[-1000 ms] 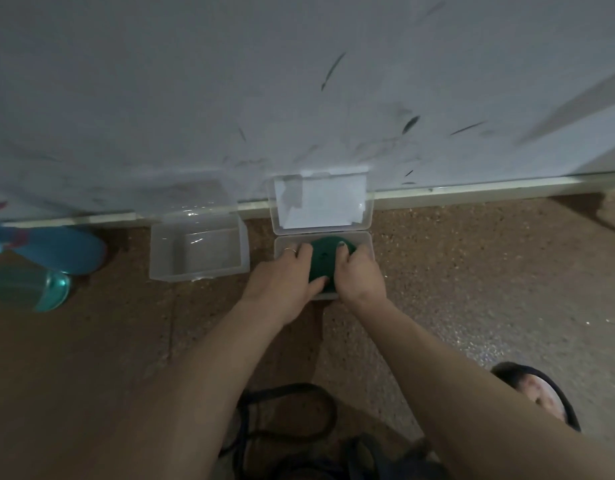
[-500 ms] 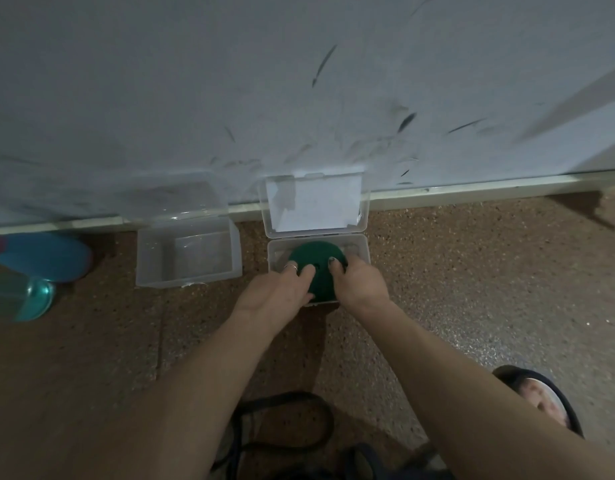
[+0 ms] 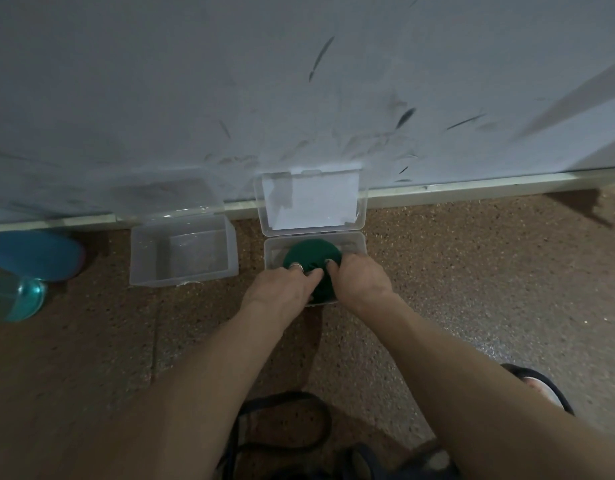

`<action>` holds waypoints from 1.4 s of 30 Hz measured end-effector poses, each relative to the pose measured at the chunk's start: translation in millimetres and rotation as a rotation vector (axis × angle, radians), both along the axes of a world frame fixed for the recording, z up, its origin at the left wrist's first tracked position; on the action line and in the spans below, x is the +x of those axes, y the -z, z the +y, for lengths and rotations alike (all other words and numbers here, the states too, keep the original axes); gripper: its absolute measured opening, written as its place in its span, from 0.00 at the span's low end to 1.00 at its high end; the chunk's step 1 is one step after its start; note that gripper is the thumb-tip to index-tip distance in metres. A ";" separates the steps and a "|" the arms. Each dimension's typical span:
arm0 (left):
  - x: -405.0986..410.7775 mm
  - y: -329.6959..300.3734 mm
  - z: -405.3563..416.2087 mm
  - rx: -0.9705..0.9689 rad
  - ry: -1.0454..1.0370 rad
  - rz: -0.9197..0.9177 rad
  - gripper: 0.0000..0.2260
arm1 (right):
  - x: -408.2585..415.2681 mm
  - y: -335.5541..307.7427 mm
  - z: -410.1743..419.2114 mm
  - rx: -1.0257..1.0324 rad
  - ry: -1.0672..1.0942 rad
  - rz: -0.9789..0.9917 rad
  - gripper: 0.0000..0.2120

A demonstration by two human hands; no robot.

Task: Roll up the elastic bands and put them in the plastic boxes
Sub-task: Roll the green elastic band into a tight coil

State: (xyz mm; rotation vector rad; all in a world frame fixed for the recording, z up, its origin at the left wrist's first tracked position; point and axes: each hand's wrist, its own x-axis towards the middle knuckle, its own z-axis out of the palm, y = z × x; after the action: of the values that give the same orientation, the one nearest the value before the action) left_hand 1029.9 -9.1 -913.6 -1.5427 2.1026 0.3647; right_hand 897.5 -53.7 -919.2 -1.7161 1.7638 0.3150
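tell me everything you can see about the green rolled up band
The green rolled band is a dark green, flat, round coil, matte like fabric or rubber. It sits in the clear plastic box with the open lid, against the wall. It fills much of the box, and its near part seems to rise above the front rim. The left hand and right hand press their fingertips on it from the near side, covering its near edges.

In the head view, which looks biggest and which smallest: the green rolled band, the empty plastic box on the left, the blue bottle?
1. Empty plastic box, the largest.
2. Blue bottle, though the frame edge cuts it off, so this rank is unsure.
3. Green rolled band, the smallest, partly hidden under both hands.
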 end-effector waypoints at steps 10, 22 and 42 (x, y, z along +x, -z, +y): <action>5.6 3.0 -3.0 0.016 -0.061 0.102 0.17 | -2.6 -4.4 -3.7 -0.012 0.061 -0.111 0.15; 12.2 0.0 -8.6 -0.058 0.015 0.078 0.15 | -5.9 -2.9 -9.6 0.063 0.208 -0.262 0.13; 18.5 -7.5 -23.6 0.193 -0.105 0.199 0.12 | 2.1 0.1 -6.4 -0.036 -0.022 -0.005 0.13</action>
State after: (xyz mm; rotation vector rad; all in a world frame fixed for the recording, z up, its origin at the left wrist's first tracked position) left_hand 1048.4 -32.7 -906.1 -1.5595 2.0654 0.7649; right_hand 899.6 -60.1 -919.2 -1.7608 1.7581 0.2898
